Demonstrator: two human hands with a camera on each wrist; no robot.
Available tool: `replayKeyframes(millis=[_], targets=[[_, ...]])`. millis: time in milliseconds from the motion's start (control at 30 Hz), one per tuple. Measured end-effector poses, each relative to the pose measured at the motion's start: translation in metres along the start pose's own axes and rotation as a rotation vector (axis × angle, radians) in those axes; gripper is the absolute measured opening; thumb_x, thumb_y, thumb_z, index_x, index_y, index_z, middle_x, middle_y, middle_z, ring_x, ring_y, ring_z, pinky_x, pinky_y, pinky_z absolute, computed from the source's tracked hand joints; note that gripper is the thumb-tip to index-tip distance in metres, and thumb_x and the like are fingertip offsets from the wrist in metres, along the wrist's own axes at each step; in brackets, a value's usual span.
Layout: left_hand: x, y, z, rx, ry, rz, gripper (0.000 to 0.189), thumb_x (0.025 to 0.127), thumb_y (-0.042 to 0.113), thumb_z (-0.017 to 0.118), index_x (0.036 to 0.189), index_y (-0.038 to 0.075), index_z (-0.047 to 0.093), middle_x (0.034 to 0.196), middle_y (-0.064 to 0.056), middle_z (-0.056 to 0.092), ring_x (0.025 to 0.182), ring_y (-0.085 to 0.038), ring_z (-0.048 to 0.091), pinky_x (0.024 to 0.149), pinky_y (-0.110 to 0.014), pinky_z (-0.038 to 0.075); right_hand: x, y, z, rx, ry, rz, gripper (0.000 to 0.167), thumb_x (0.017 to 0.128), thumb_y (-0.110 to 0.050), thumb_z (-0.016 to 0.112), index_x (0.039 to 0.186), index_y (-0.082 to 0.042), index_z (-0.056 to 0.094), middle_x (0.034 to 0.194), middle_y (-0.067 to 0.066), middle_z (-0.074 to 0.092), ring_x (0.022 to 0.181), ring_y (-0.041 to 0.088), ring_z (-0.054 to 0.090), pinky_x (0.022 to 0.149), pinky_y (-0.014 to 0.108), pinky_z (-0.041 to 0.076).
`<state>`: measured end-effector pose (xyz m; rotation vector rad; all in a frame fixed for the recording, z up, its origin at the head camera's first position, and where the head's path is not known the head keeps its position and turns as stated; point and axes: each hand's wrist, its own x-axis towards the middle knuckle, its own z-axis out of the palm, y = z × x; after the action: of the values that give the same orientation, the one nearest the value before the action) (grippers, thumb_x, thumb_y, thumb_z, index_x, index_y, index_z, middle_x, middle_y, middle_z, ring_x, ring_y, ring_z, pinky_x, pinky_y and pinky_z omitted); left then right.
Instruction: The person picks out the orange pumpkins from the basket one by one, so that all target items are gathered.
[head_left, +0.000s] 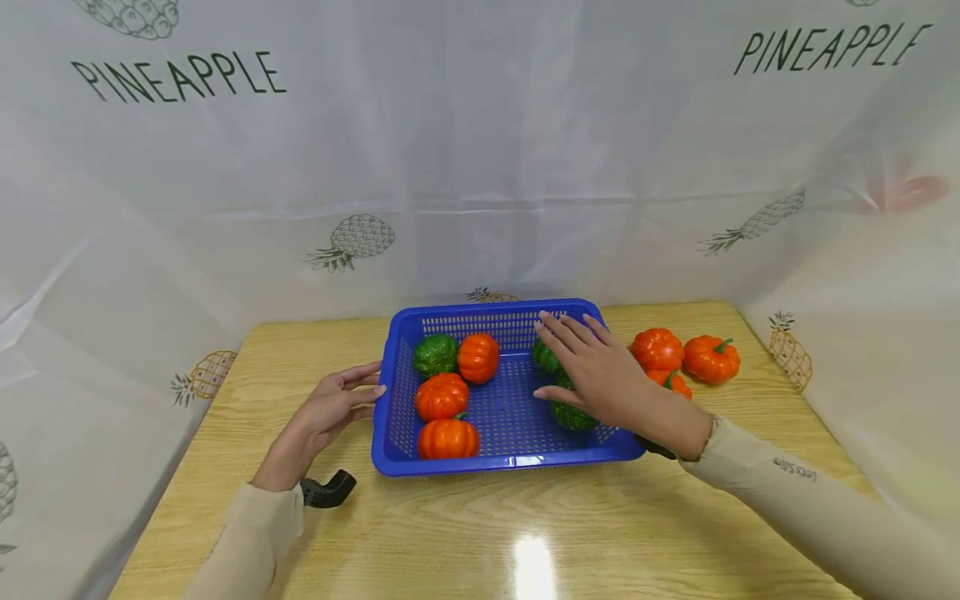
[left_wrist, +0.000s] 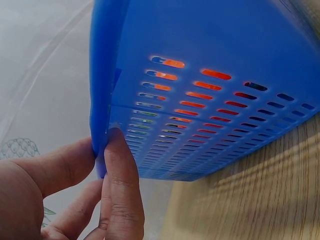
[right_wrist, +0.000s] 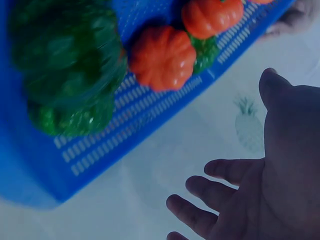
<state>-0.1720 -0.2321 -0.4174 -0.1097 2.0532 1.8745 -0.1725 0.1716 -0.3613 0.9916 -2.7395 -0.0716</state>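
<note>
A blue plastic basket point(head_left: 487, 312) with slotted walls stands on the table. My left hand point(head_left: 330, 408) pinches its left rim; the left wrist view shows the thumb on one side of the rim point(left_wrist: 102, 75) and fingers under it. Above the basket's right part, my right hand point(head_left: 603, 375) is spread with straight fingers, holding nothing. Partly hidden beneath it are two dark green pumpkins point(head_left: 573, 415). In the basket's left half lie three orange pumpkins point(head_left: 448, 439) and one green pumpkin point(head_left: 435, 356). The right wrist view shows green pumpkins point(right_wrist: 65, 55) beside an orange one point(right_wrist: 162, 57).
Three orange pumpkins point(head_left: 712, 359) lie on the wooden table point(head_left: 420, 533) right of the basket, one partly behind my right arm. A white curtain point(head_left: 480, 167) with pineapple prints hangs behind the table. Black wrist gear point(head_left: 330, 490) sits at my left wrist.
</note>
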Motion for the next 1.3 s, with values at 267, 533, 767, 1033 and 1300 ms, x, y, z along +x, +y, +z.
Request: replayKeyframes(millis=[267, 533, 767, 1033, 1300], targets=[[0.001, -0.001, 0.0, -0.006, -0.001, 0.001, 0.061, 0.107, 0.004, 0.06, 0.163, -0.003, 0.035, 0.145, -0.023, 0.049, 0.095, -0.007, 0.07, 0.087, -0.026, 0.061, 0.028, -0.017, 0.011, 0.02, -0.09, -0.049, 0.091, 0.101, -0.062, 0.06, 0.164, -0.002, 0.036, 0.171, 0.018, 0.029, 0.154, 0.04, 0.036, 0.128, 0.058, 0.024], [0.002, -0.002, -0.001, -0.018, -0.004, -0.002, 0.061, 0.108, 0.004, 0.059, 0.163, -0.002, 0.034, 0.14, -0.017, 0.052, 0.093, -0.006, 0.069, 0.084, -0.024, 0.061, 0.047, -0.025, 0.018, 0.036, -0.119, -0.083, 0.09, 0.102, -0.061, 0.059, 0.165, -0.002, 0.034, 0.171, 0.019, 0.028, 0.154, 0.041, 0.036, 0.128, 0.059, 0.024], [0.004, -0.003, -0.003, -0.033, -0.007, 0.003, 0.062, 0.107, 0.004, 0.06, 0.163, -0.002, 0.035, 0.136, -0.014, 0.057, 0.093, -0.006, 0.07, 0.084, -0.024, 0.061, 0.063, -0.027, 0.03, 0.033, -0.139, -0.101, 0.086, 0.103, -0.057, 0.06, 0.164, -0.002, 0.035, 0.17, 0.02, 0.031, 0.152, 0.041, 0.04, 0.127, 0.059, 0.027], [0.004, -0.003, -0.002, -0.038, -0.001, 0.001, 0.062, 0.107, 0.004, 0.06, 0.163, -0.002, 0.034, 0.138, -0.016, 0.054, 0.092, -0.006, 0.07, 0.084, -0.024, 0.061, 0.076, -0.028, 0.04, 0.035, -0.14, -0.116, 0.084, 0.104, -0.053, 0.063, 0.164, -0.002, 0.036, 0.168, 0.021, 0.034, 0.149, 0.042, 0.044, 0.125, 0.061, 0.03], [0.003, -0.002, -0.002, -0.035, 0.004, 0.003, 0.061, 0.107, 0.003, 0.06, 0.163, -0.003, 0.036, 0.138, -0.017, 0.053, 0.092, -0.006, 0.07, 0.085, -0.024, 0.061, 0.084, -0.033, 0.051, 0.053, -0.152, -0.134, 0.079, 0.104, -0.05, 0.065, 0.164, -0.007, 0.038, 0.166, 0.02, 0.04, 0.146, 0.042, 0.046, 0.124, 0.062, 0.03]])
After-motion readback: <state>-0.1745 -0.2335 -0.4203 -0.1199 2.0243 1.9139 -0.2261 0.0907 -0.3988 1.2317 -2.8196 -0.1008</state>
